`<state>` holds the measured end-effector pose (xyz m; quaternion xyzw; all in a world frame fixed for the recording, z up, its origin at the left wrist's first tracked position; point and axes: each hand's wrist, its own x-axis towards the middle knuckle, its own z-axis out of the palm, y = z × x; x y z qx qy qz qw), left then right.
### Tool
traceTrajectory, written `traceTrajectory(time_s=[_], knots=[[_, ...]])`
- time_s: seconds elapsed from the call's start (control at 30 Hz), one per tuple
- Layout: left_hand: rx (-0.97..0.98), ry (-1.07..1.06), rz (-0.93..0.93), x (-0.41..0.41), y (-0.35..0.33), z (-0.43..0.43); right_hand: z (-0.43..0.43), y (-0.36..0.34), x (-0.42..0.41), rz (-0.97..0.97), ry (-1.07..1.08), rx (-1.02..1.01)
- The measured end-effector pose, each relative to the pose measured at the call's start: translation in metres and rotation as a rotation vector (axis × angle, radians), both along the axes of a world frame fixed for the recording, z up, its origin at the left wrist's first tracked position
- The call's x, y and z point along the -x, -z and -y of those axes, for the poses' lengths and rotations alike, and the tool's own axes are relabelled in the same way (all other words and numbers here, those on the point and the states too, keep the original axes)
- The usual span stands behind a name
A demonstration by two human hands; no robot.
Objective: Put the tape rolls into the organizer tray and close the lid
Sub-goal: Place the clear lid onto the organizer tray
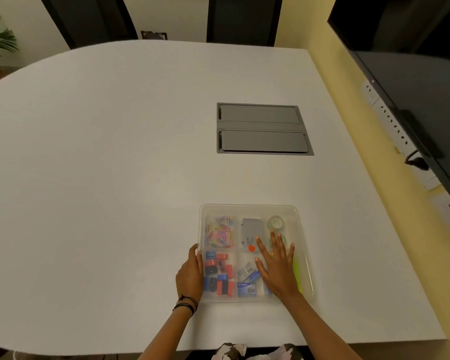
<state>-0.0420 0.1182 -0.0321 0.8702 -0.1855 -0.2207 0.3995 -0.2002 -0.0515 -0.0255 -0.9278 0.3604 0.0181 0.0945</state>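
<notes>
A clear plastic organizer tray [250, 209] sits on the white table near the front edge, with a translucent lid lying over it. Through the lid a clear tape roll [276, 222] shows in the far right compartment; a second roll beneath my fingers is mostly hidden. My right hand [277, 266] lies flat on the lid, fingers spread, over the right half. My left hand [190, 278] rests against the tray's left side, thumb on its rim.
Other compartments hold coloured paper clips [220, 231], a grey box [250, 231], red and blue sharpeners [217, 275] and staple boxes [247, 279]. A grey cable hatch [263, 128] is set into the table further back. A dark screen [413, 81] hangs at the right wall.
</notes>
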Motion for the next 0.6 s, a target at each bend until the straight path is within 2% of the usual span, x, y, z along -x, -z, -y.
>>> traceTrajectory(time_s=[0.03,0.1,0.13,0.2,0.3,0.37,0.6], knots=[[-0.008,-0.023,0.056,0.001,-0.002,0.001,0.001,-0.001,0.0,0.008,-0.004,0.003],[-0.129,0.049,0.33,0.002,-0.003,0.002,0.002,-0.002,0.0,0.015,-0.012,0.015],[-0.199,0.14,0.466,0.002,-0.004,0.001,0.001,-0.002,0.0,0.006,-0.013,0.027],[-0.226,0.394,0.61,0.004,-0.009,0.002,0.001,-0.002,0.003,-0.014,-0.016,0.053],[-0.245,0.805,0.677,0.005,-0.012,0.007,0.004,-0.004,0.002,-0.022,-0.014,0.067],[-0.283,0.931,0.708,0.004,-0.014,0.012,0.004,-0.005,0.001,-0.027,-0.022,0.071],[-0.387,0.936,0.643,0.008,-0.021,0.014,0.004,-0.008,0.001,-0.055,-0.027,0.051]])
